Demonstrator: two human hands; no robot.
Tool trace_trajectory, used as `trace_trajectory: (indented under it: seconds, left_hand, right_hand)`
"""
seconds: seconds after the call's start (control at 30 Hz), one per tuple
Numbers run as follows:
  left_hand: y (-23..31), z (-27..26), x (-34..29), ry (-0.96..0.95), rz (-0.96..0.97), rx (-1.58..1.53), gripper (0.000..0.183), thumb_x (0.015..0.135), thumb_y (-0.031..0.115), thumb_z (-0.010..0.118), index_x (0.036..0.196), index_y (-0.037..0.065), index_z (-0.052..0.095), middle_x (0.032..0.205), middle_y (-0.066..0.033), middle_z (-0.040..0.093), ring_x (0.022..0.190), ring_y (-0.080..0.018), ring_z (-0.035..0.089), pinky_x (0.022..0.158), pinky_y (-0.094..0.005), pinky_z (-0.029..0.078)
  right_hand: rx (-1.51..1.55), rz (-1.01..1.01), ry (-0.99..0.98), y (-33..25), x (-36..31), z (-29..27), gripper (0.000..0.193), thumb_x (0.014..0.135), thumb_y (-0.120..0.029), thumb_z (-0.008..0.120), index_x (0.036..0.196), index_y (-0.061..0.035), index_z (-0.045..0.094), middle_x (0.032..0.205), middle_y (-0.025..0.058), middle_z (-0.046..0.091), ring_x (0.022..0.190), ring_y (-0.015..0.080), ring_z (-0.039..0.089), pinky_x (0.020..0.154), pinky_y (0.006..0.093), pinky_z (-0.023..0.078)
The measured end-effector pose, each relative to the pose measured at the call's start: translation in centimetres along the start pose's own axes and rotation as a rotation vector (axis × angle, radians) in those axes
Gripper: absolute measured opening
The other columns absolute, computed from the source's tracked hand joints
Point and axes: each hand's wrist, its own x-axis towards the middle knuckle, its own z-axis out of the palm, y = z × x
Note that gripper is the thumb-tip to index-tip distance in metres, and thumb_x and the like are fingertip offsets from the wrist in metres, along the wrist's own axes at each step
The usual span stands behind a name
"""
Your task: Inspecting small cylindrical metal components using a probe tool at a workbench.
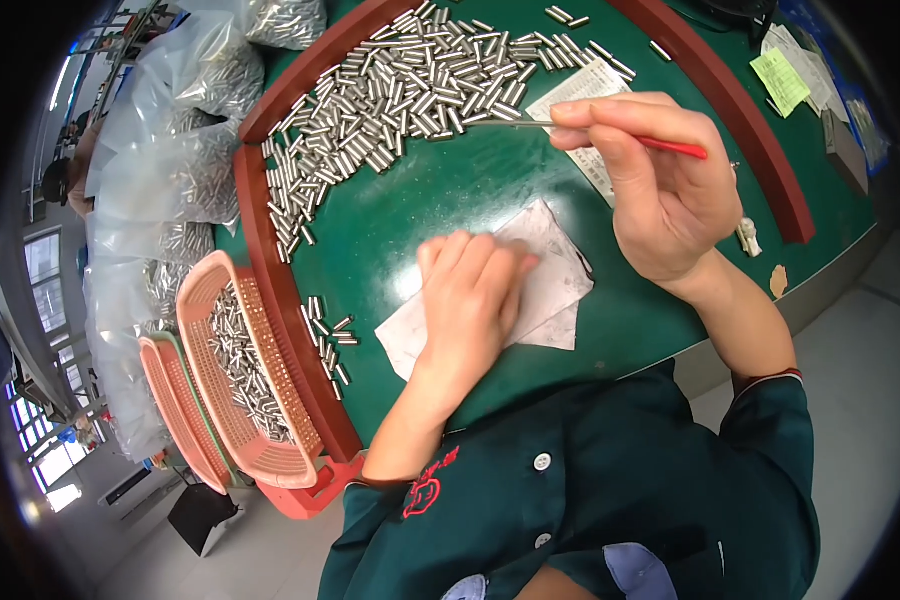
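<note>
In my right hand is a slim tool with a red handle and a thin metal shaft, pinched between thumb and fingers above the green table. The shaft's tip points left, toward a large heap of short shiny metal pins. My left hand is closed, fingers curled down over a folded, smudged white cloth. Slight blur shows at its fingertips, and whatever they hold is hidden. A printed paper slip lies partly behind my right hand.
Dark red raised rails border the green tabletop. Several loose pins lie by the left rail. Beyond it stand a pink basket of pins and clear bags of pins. A yellow-green note lies far right.
</note>
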Motion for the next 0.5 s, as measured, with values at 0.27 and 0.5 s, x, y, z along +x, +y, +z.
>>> trace_trajectory:
  seconds: [0.27,0.5]
  left_hand:
    - [0.2,-0.2,-0.6,0.129,-0.025,-0.115,0.019,0.063,0.007,0.072,0.079,0.004,0.062,0.058,-0.0023,0.049,0.054,-0.0173,0.045,0.06,-0.0299,0.033]
    - [0.6,-1.4,-1.2,0.059,-0.08,-0.046,0.01,0.067,0.005,0.07,0.072,0.004,0.062,0.057,-0.0036,0.051,0.053,-0.0176,0.046,0.062,-0.0289,0.035]
  right_hand:
    - [-0.08,-0.014,0.035,0.5,-0.1,-0.1,0.013,0.07,0.005,0.066,0.08,0.001,0.058,0.073,0.0077,0.064,0.059,0.013,0.061,0.051,0.0204,0.048]
    - [-0.068,-0.014,0.013,0.8,0.0,-0.1,0.013,0.071,0.005,0.066,0.081,0.0018,0.058,0.072,0.0072,0.064,0.058,0.0125,0.061,0.051,0.0196,0.048]
